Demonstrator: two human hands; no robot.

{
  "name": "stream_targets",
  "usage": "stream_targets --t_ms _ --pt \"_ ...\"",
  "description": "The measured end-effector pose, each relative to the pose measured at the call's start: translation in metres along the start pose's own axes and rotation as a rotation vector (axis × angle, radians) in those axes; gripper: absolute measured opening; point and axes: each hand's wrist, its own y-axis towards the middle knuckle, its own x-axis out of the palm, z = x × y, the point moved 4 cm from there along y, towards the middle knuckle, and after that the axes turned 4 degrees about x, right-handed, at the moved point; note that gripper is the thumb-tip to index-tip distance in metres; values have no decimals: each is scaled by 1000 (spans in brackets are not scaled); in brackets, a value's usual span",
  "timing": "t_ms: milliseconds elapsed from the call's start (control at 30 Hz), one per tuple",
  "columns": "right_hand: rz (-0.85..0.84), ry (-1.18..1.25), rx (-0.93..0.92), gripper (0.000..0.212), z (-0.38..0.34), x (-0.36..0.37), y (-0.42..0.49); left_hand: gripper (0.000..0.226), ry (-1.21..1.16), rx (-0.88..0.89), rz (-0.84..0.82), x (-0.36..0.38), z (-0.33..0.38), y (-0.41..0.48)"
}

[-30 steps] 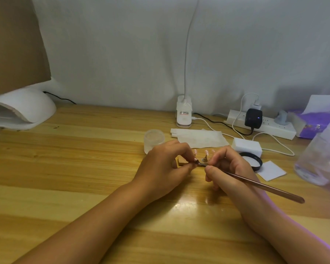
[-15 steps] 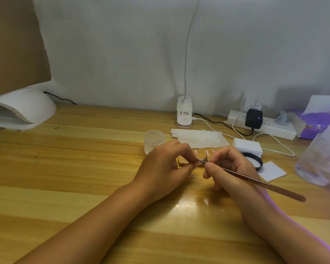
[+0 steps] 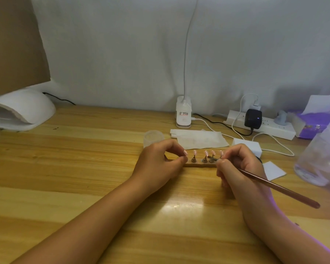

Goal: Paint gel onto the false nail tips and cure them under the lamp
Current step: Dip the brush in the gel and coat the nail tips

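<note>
A narrow wooden holder strip (image 3: 200, 165) lies on the desk with several pink false nail tips (image 3: 206, 152) standing on small pegs. My left hand (image 3: 160, 161) pinches the strip's left end between thumb and forefinger, hiding that end. My right hand (image 3: 236, 166) grips a thin copper-coloured gel brush (image 3: 278, 187). The brush head lies low among the right-hand pegs (image 3: 211, 159), and its handle trails off to the lower right. The white curing lamp (image 3: 21, 109) sits at the far left of the desk, well away from both hands.
Just behind my left hand stands a small clear gel jar (image 3: 153, 138). White wipes (image 3: 200, 140), a white block (image 3: 246, 146) and a white pad (image 3: 272, 170) lie nearby. A clip lamp base (image 3: 183, 117), power strip (image 3: 265, 126), purple tissue pack (image 3: 312, 122) and plastic bottle (image 3: 320, 155) fill the back and right.
My hands have drawn apart, uncovering the row of tips. The left hand now sits at the strip's left end, and the brush head has shifted right along the row.
</note>
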Motion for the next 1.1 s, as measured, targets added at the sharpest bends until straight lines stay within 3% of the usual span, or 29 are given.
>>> stream_targets --t_ms 233,367,533,733,1100 --pt "77 -119 -25 11 -1 0 1 6 -27 -90 -19 3 -5 6" --pt "231 -242 -221 9 -10 -4 -1 5 -8 -107 -32 4 -6 6" --pt "247 -573 -391 17 -16 0 0 10 51 -88 -66 5 -3 6" --pt "147 -847 -264 36 -6 2 8 9 71 -66 -108 6 1 3" --pt "162 -978 -359 30 -8 6 1 10 214 68 -114 7 9 -1"
